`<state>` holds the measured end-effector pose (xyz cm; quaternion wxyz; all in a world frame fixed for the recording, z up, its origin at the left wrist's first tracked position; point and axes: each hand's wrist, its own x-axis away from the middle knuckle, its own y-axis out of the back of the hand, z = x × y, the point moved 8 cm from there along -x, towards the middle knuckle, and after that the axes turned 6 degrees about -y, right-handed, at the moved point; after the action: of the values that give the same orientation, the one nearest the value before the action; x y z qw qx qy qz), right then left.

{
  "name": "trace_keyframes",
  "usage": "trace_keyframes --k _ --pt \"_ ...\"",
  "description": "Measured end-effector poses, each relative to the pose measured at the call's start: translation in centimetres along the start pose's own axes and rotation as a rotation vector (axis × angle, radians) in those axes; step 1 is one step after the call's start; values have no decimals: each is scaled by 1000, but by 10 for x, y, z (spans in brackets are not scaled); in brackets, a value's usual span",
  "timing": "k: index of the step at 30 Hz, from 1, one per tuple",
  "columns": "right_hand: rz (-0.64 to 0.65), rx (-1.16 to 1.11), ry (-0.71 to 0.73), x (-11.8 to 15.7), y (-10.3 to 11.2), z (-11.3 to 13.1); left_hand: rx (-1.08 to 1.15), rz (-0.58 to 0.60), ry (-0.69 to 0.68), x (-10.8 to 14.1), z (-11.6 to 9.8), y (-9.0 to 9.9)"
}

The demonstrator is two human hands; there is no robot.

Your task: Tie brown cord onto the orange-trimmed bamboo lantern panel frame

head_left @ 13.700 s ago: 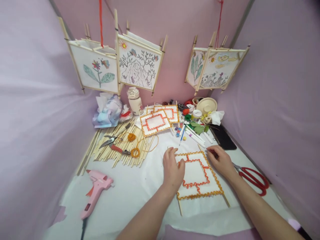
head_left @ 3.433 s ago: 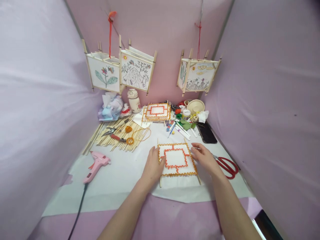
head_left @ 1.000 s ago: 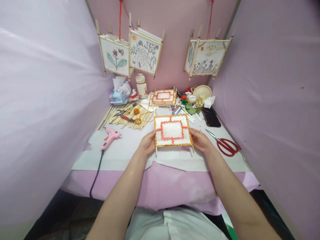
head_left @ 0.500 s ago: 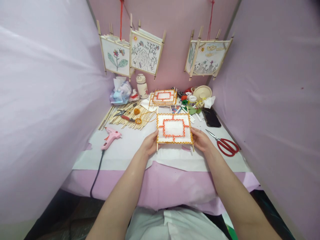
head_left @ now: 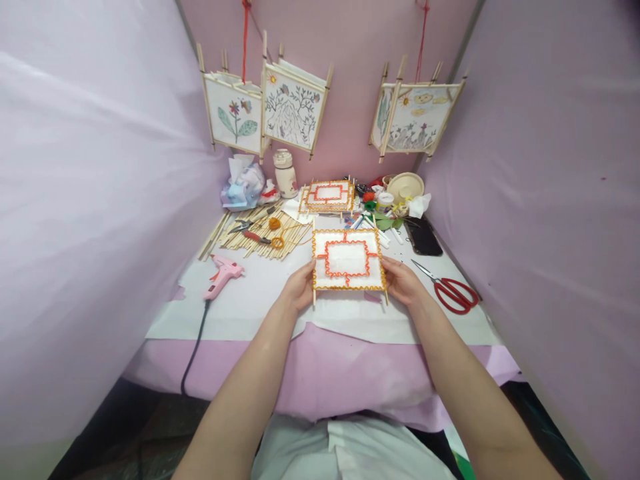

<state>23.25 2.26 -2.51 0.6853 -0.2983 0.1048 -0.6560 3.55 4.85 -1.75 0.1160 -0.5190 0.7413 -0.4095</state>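
Between my two hands is a white lantern panel [head_left: 347, 259] on a frame of thin sticks, edged in wavy yellow-brown trim with an orange-red rectangle at its centre. My left hand [head_left: 301, 285] grips its left edge, and my right hand [head_left: 400, 279] grips the right edge. Some fingers of both hands are hidden behind the panel. Beyond it, similar decorated panels [head_left: 329, 193] lie stacked on the table. To the left rests a pink glue gun [head_left: 223, 275]; to the right lie red-handled scissors [head_left: 453, 293].
Bamboo sticks [head_left: 235, 237] with red-handled pliers [head_left: 256, 236] and yellow yarn [head_left: 275, 223] cover the back left. A bottle [head_left: 285, 175] and tissue pack [head_left: 243, 187] stand behind. A phone [head_left: 424, 236] lies at right. Picture lanterns [head_left: 293, 107] hang above. The glue gun's cord [head_left: 197, 350] drops over the front edge.
The panel appears almost unmoved, still held by both hands. The whole view has shifted very slightly, with the background sitting a little lower.
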Motion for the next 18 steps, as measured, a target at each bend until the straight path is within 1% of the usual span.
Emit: trace_keyframes --k 4,18 --pt "-7 12 -14 1 0 -1 1 18 -8 0 -1 -2" --pt "-4 6 -9 0 0 -1 9 9 -14 -2 1 3"
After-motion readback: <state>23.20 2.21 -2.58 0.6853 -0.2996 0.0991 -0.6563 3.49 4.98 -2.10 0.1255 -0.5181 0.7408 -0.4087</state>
